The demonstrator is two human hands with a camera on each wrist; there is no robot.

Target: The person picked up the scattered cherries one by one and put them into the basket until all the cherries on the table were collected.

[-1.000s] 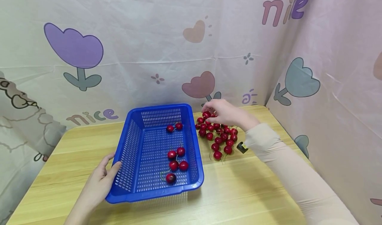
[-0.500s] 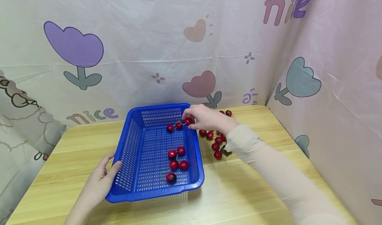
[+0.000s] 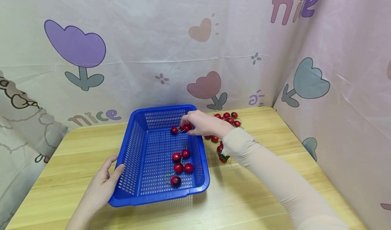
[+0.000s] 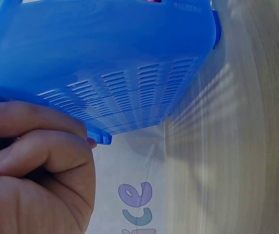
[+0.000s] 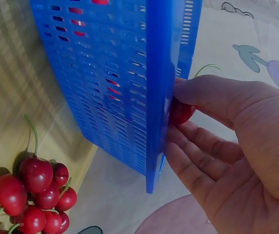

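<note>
My left hand (image 3: 102, 186) grips the left rim of a blue plastic basket (image 3: 165, 197), thumb over the edge; the left wrist view shows its curled fingers (image 4: 42, 151) at the rim. At the basket's far right corner, my right hand (image 3: 203, 123) reaches over the rim. Between its thumb and fingers it holds a red cherry (image 5: 182, 112), stem sticking up. Beside those fingertips another cherry (image 3: 174, 130) lies in the basket. Nearer the front of the basket floor lie several more stemmed cherries (image 3: 178, 168).
To the basket's right, a pile of cherries (image 3: 226, 115) lies on the wooden table (image 3: 238, 203), partly hidden by my right hand and sleeve (image 3: 275, 175). A printed curtain (image 3: 146, 46) hangs behind the table and along its right side.
My right hand has moved left from the cherry pile, carrying a cherry over the basket's right rim and down inside. My left hand stays on the basket.
</note>
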